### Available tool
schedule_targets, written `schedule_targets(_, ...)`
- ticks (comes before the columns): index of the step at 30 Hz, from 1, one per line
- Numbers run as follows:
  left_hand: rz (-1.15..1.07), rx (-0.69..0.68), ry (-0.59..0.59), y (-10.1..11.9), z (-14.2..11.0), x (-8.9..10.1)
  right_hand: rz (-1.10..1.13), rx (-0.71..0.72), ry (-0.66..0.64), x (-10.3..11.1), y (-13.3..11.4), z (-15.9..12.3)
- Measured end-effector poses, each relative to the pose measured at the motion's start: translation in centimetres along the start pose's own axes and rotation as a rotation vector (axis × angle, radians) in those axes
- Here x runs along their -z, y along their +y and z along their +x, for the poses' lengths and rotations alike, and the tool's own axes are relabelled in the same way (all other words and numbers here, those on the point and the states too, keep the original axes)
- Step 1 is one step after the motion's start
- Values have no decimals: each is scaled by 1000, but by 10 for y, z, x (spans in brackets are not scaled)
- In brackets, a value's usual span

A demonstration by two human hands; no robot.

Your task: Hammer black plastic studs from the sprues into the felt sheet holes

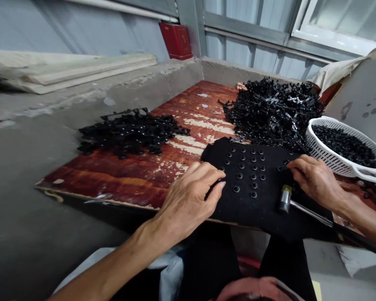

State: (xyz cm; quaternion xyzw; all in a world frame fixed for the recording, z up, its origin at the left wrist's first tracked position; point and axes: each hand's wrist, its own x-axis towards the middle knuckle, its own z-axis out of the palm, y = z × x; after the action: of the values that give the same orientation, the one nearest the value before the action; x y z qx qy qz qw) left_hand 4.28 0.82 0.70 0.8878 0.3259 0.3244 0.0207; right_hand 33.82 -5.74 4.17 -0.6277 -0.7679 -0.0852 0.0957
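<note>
1. Our left hand (188, 200) lies open on the near left of a black cloth pad (257, 211), its fingers slightly spread and pinching nothing we can see. Its fingertips sit just beside the rows of studs. This flat, light weight seems the right way to steady the pad, with the palm kept clear of the rows.
2. Our right hand (316, 182) is curled at the pad's far right, its fingertips (293, 166) down by the black studs (239, 176). Whether they pinch one, we cannot tell.
3. The pad lies at the near edge of the weathered red-brown wooden counter (113, 179), so we would press straight down rather than drag it toward us.
4. A small hammer (285, 200) lies on the pad just beside our right hand, its steel shaft pointing right, toward the counter's edge. We would work around it with care.
5. The widest open room is to our left, on the bare counter before the smaller heap of black plastic strips (131, 133). To the right it is tighter: the larger heap of black strips (272, 110) crowds the pad's far side, and a white plastic colander (326, 129) sits just past our right hand.
</note>
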Motion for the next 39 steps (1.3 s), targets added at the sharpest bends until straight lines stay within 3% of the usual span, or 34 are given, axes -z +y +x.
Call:
schedule_targets(3, 7, 56, 29, -2, 0, 2, 87, 107, 28, 5, -46, 2)
schedule_targets(7, -4, 85, 39, 0, -5, 2, 109, 350, -36, -3, -101, 12)
schedule_targets(12, -2, 85, 53, -2, -12, 2, 96, 427, -34, -20, -118, 24)
schedule_targets(16, 3, 58, 88, -3, -16, 2, 130, 411, 9, -12, -110, 24)
schedule_targets(20, 5, -4, 80, 7, -20, 4, 114, 238, 125, 5, -66, 14)
schedule_targets(23, 58, -52, 56, 17, -21, 3, -25, -8, -24, 7, -16, -1)
schedule_targets(27, 159, -73, 23, 25, -20, -3, -42, -42, -123, 0, 24, -19)
schedule_targets(33, 224, -102, 46, 38, -10, -4, -11, -40, -145, -4, 24, -20)
schedule_targets(39, 167, -136, 37, 49, 1, -6, 77, -77, -1, 1, 8, -24)
